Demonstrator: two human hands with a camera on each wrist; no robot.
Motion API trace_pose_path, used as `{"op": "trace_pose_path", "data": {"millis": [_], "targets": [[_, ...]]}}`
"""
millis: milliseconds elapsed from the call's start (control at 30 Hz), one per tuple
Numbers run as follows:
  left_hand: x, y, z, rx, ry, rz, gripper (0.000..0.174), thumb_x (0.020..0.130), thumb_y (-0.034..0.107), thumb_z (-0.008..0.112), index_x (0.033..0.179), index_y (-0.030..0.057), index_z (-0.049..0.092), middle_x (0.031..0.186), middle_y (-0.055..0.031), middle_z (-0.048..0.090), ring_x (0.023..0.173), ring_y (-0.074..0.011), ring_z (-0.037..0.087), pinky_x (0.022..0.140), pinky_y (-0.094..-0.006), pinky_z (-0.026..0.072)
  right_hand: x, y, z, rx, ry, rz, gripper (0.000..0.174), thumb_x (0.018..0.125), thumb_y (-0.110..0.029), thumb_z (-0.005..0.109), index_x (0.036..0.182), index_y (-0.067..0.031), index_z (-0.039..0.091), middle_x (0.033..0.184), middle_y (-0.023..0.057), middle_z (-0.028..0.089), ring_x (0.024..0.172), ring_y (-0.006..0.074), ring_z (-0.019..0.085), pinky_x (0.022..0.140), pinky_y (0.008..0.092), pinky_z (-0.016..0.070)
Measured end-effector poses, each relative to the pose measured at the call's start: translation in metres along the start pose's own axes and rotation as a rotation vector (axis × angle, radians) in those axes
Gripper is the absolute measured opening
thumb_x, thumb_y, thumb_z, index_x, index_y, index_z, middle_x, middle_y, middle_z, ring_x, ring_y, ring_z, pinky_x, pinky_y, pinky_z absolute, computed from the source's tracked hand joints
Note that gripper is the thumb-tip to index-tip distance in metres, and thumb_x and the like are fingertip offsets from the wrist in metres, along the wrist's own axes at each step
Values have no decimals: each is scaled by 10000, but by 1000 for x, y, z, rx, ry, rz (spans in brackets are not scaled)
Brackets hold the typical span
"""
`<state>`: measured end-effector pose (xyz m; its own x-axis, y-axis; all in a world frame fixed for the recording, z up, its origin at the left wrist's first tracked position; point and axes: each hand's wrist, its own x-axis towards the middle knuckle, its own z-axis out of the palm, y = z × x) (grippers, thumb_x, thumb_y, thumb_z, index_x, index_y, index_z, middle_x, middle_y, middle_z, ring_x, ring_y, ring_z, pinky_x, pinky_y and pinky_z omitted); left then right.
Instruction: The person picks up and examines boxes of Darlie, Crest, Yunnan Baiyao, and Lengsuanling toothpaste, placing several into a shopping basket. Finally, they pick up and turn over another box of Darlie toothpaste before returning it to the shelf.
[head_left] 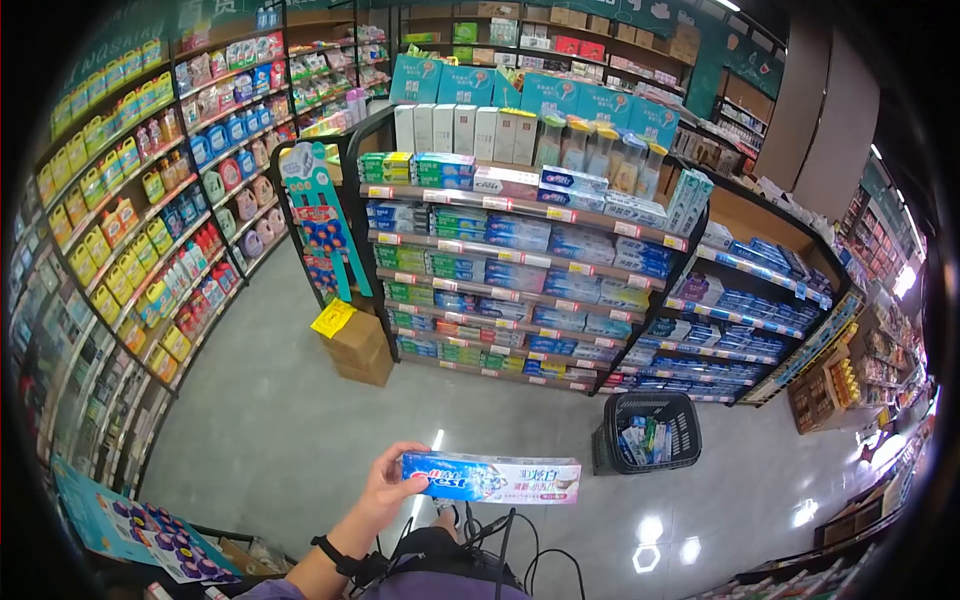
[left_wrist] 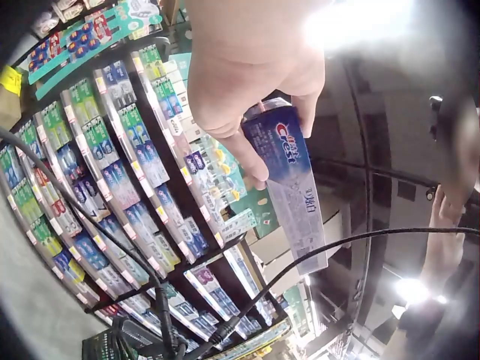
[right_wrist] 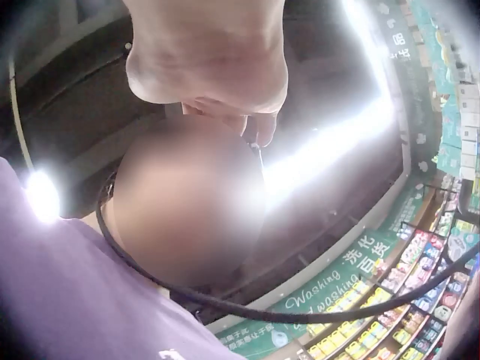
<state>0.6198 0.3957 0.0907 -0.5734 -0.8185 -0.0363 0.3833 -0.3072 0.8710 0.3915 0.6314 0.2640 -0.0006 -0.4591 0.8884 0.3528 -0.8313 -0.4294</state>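
Note:
My left hand [head_left: 385,488] grips one end of a long Crest toothpaste box [head_left: 525,480], blue at the held end and white at the other. It is held level in front of my body, over the floor. From the left wrist view, the thumb and fingers lie on opposite sides of the box [left_wrist: 298,210]. My right hand [right_wrist: 210,64] is outside the head view. The right wrist view has it raised close to a blurred head, its fingers partly hidden behind the palm; whether they hold anything I cannot tell.
A black shopping basket [head_left: 603,447] with several toothpaste boxes inside stands on the floor at right. Ahead, a shelf unit [head_left: 450,195] carries rows of toothpaste. Brown cartons [head_left: 362,350] stand at its left end. Black cables [head_left: 540,550] hang near my body. Detergent shelves [head_left: 165,215] line the left.

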Motion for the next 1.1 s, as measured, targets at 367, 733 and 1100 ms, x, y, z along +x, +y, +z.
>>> {"op": "trace_pose_path", "data": {"millis": [367, 733, 1100], "targets": [[-1, 8, -2, -5, 50, -28, 510, 835, 108, 799, 1285, 49, 566, 1123, -72, 651, 1035, -157, 654, 912, -322, 553, -71, 62, -99, -691, 900, 553, 642, 1113, -427, 351, 905, 84, 679, 429, -14, 392, 335, 78, 335, 375, 233, 270], [-3, 3, -13, 354, -37, 159, 543, 786, -18, 780, 1283, 59, 574, 1149, -115, 669, 1091, -227, 659, 964, -356, 528, -129, 117, -115, -512, 749, 950, 431, 1019, -328, 614, 1228, 49, 610, 903, 54, 605, 806, 103, 582, 654, 248, 454], [-16, 67, 31, 1141, -627, 961, 422, 761, 75, 793, 1102, 174, 565, 1267, -101, 661, 1231, -340, 589, 1011, -511, 528, -129, 118, -104, -8, 599, 515, 673, 704, 82, 833, 1287, -92, 546, 1497, 185, 401, 1289, 424, 560, 1044, 504, 532]]}}
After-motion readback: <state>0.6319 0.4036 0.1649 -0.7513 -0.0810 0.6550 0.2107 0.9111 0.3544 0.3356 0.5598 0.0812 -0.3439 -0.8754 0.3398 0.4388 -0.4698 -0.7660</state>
